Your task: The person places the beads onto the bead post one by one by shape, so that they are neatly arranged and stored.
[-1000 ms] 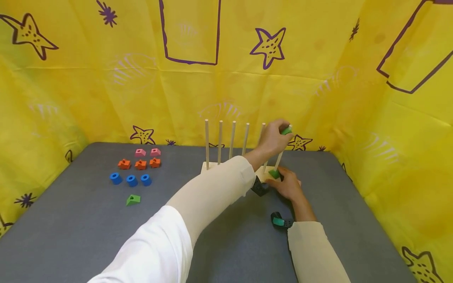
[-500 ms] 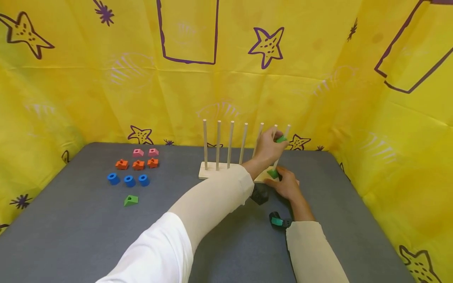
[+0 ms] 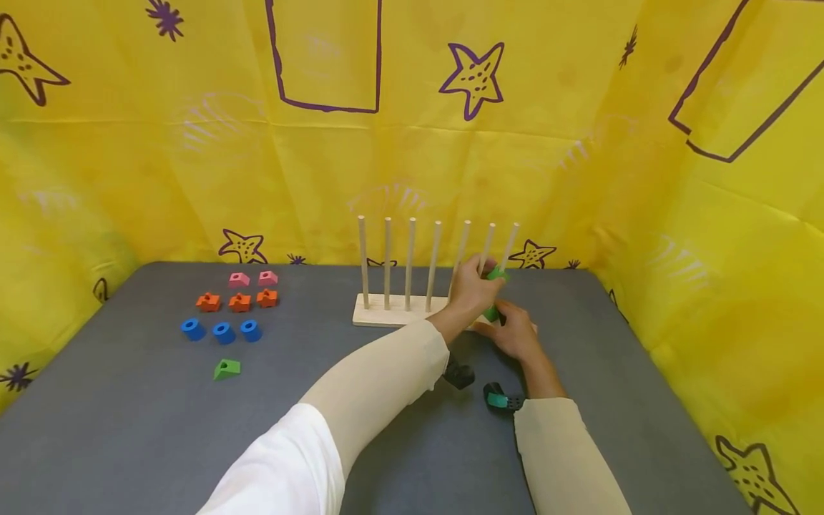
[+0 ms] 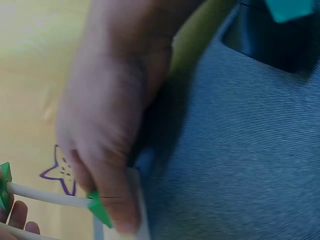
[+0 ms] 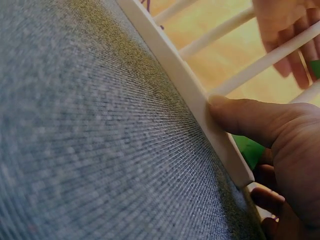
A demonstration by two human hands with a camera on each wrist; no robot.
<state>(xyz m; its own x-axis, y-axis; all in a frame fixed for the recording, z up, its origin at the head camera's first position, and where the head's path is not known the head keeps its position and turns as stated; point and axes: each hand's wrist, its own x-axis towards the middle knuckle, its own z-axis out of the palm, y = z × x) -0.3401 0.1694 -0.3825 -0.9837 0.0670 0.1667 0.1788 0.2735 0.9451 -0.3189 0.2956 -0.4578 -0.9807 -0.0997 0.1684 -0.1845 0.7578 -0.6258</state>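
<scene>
My left hand [image 3: 473,290] pinches a green triangular block [image 3: 498,274] threaded on the rightmost peg of a wooden peg stand [image 3: 380,316], partway down. In the left wrist view the peg runs through that block [image 4: 5,186] at the left edge. A second green block [image 3: 491,313] sits at the foot of the same peg, partly covered by the hands. My right hand [image 3: 518,332] grips the stand's right end, its thumb on the front edge of the base, as the right wrist view also shows around the stand [image 5: 200,107].
On the grey table at left lie two pink blocks [image 3: 239,280], three orange blocks [image 3: 239,302], three blue cylinders [image 3: 224,332] and one green block [image 3: 227,369]. Several bare pegs [image 3: 410,265] rise from the stand. A yellow patterned cloth [image 3: 412,157] hangs behind.
My left hand has slid the green block down the rightmost peg from near its tip. The right hand keeps its grip on the stand. The head view has shifted slightly.
</scene>
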